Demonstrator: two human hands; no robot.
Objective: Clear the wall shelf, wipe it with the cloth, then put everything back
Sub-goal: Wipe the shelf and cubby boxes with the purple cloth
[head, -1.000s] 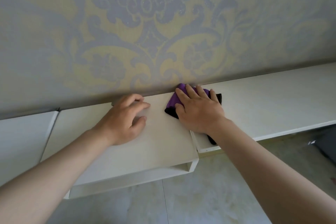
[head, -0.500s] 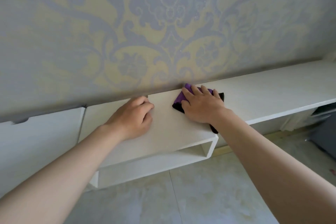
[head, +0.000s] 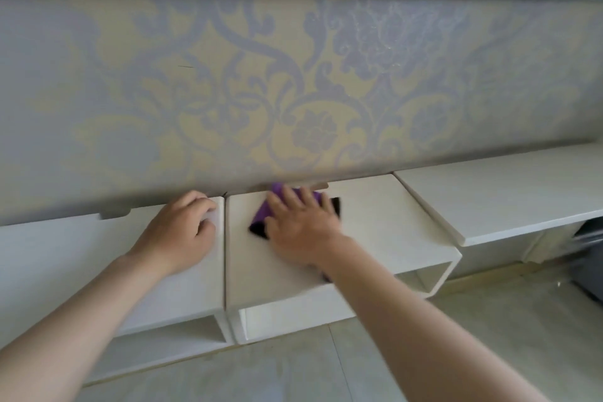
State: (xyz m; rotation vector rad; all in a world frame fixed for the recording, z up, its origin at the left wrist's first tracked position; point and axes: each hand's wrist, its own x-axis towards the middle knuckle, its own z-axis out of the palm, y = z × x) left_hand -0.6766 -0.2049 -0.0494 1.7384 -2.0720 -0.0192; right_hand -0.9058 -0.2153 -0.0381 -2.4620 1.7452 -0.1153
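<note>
The right hand (head: 303, 235) lies flat, fingers straight and spread, pressing the purple, black-edged cloth (head: 261, 217) onto the top of the middle white shelf box (head: 385, 215); it grasps nothing. The cloth sits on the far left part of that top, close to the wall. The left hand (head: 177, 235) rests with fingers loosely curled, holding nothing, on the neighbouring left shelf box (head: 65, 254), by its right edge. A 3rd white shelf board (head: 505, 192) runs to the right. Damask wallpaper (head: 293, 91) rises behind; pale floor tiles (head: 293, 369) lie below.
</note>
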